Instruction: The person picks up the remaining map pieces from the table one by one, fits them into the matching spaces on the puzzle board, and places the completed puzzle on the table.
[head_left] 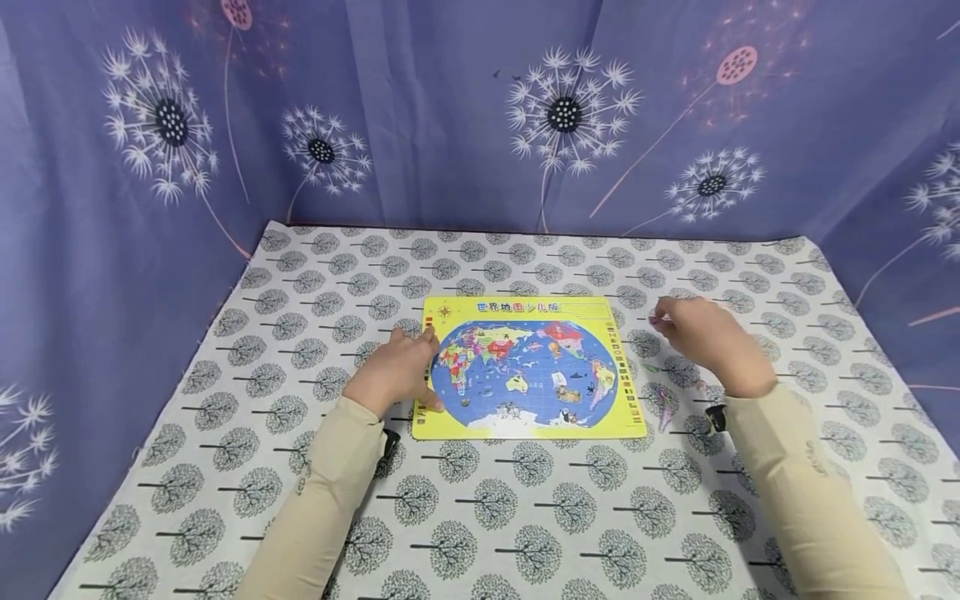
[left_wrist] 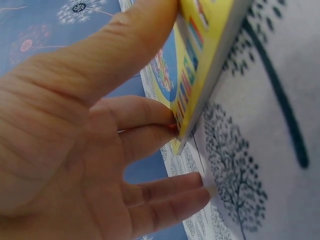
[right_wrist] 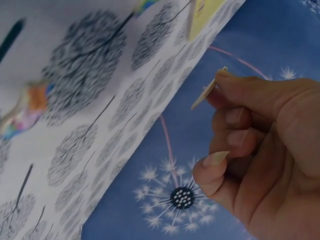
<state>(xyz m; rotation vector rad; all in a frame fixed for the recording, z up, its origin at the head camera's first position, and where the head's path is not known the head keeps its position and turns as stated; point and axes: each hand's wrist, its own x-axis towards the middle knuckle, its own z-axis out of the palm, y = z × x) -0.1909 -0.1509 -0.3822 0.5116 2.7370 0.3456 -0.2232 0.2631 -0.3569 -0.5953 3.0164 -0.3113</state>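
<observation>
A yellow-bordered world map board (head_left: 450, 431), with Chinese lettering along its top, lies flat on the cloth. My left hand (head_left: 393, 371) rests at its left edge, the thumb lying over the yellow border. In the left wrist view its fingers are fairly straight, two of them touching the board edge (left_wrist: 202, 65) and two lower ones spread toward the cloth. To the right of the board, my right hand (head_left: 708, 342) pinches a small thin flat piece (right_wrist: 202, 96) between thumb and index finger. That piece appears edge-on in the right wrist view, so its printed face is hidden.
Several small coloured pieces lie on the cloth right of the board, among them a pink-purple one (head_left: 663, 406) and a green one (head_left: 651, 367). A tree-patterned cloth (head_left: 487, 517) covers the table. Blue dandelion-print curtains (head_left: 450, 108) hang behind and at both sides.
</observation>
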